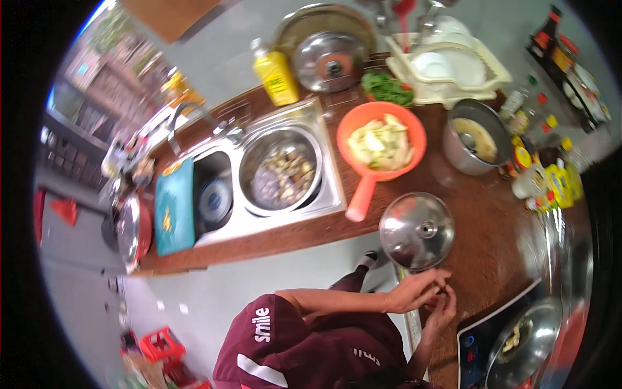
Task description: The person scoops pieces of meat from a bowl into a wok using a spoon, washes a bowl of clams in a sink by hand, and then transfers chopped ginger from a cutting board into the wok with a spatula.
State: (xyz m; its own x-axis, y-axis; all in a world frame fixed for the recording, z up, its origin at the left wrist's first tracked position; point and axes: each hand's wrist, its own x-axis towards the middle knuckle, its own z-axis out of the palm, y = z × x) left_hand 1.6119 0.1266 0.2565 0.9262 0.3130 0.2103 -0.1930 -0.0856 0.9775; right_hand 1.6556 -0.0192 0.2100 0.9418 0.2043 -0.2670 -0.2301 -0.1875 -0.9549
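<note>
My left hand (413, 291) and my right hand (441, 312) meet at the counter's near edge, fingertips touching. Whether something small is pinched between them cannot be made out. Just beyond lies a domed metal pan lid (408, 243), knob upward, beside my left fingers. To the right of my hands, a metal wok (539, 335) rests on a black induction cooktop (471, 362) with lit marks. Several pale food pieces (512, 340) lie in the wok. Past the lid, an orange plastic strainer (362, 197) with a handle holds pale green sliced vegetables (381, 143).
A deep pot (469, 165) contains pale liquid. Bottles and a yellow packet (559, 182) crowd the right side. The double sink (333, 189) holds a metal basin (245, 185) of food in water; a teal board (174, 209) leans there. Behind stand a dish rack (491, 92), leafy greens (386, 87) and a yellow bottle (277, 78).
</note>
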